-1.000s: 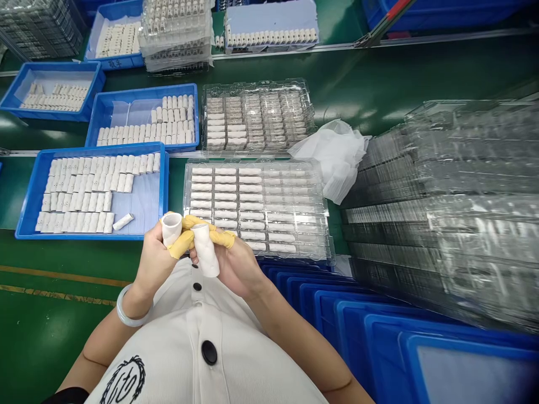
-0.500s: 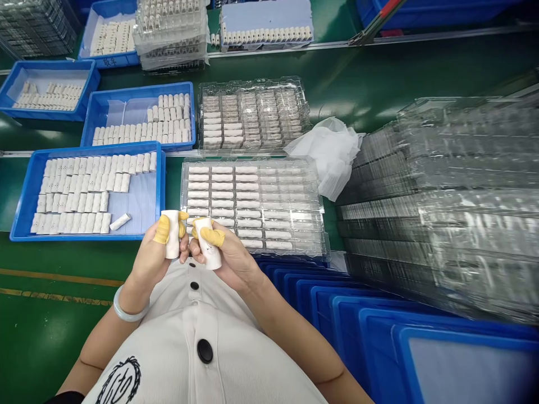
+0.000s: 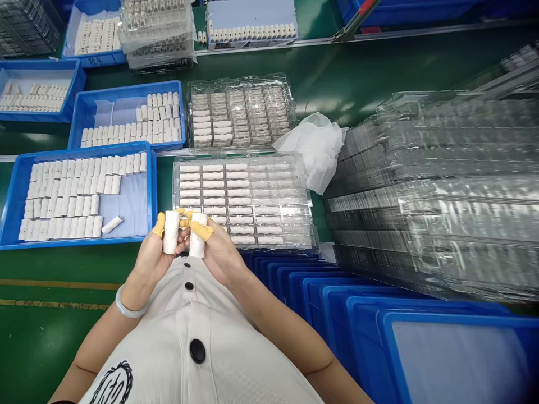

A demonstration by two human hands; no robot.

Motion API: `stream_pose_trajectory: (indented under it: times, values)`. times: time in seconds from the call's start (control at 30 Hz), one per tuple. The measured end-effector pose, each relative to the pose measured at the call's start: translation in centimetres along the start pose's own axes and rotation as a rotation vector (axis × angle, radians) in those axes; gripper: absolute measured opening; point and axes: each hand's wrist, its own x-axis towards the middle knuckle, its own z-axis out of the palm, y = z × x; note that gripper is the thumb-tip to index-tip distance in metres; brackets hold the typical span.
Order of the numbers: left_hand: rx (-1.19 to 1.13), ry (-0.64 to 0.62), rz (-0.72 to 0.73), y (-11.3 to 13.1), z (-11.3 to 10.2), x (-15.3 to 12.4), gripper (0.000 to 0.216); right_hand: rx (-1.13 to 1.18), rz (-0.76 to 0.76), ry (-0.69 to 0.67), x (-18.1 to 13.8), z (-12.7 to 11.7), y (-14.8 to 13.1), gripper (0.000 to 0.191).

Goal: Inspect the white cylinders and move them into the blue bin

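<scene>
My left hand (image 3: 152,252) is closed on a white cylindrical piece (image 3: 170,233), held upright between fingers in yellow finger cots. A second white cylindrical piece (image 3: 197,244) stands nearly upright in my right hand (image 3: 221,252), whose thumb lies across its front. The two pieces are side by side, a small gap apart, in front of my shirt. Just beyond my hands is a clear plastic tray (image 3: 304,224) with rows of similar white pieces lying in its slots. To the left, a blue bin (image 3: 135,207) holds upright rows of them and one lying loose.
Tall stacks of clear trays (image 3: 463,207) rise on the right, above a row of blue bins (image 3: 370,303). A crumpled white sheet (image 3: 315,148) lies beside another filled clear tray (image 3: 240,112). More blue bins (image 3: 126,92) with white pieces stand further back.
The piece in my right hand has turned from tilted to nearly upright and come closer to the left one. The whole view has shifted slightly, moving the surroundings left in the picture.
</scene>
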Motion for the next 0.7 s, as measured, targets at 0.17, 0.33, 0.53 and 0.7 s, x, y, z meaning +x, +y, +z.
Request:
stream_pose_trajectory:
  times: [0.17, 0.33, 0.53, 0.7]
  values:
    - [0.242, 0.036, 0.105, -1.8, -0.1, 0.6, 0.035, -0.234, -0.097, 0.06, 1.4, -1.4, 2.0, 0.04]
    - [0.577, 0.113, 0.176, -3.1, -2.3, 2.4, 0.045, -0.739, -0.07, 0.232, 3.8, -6.8, 2.0, 0.039]
    - [0.772, 0.305, 0.215, -1.5, -8.0, 4.7, 0.048, -1.242, -0.096, 0.535, 5.0, -17.0, -4.9, 0.03]
    - [0.939, 0.599, 0.253, 1.1, -13.4, 5.7, 0.043, -1.741, -0.129, 0.563, 5.4, -21.4, -9.3, 0.033]
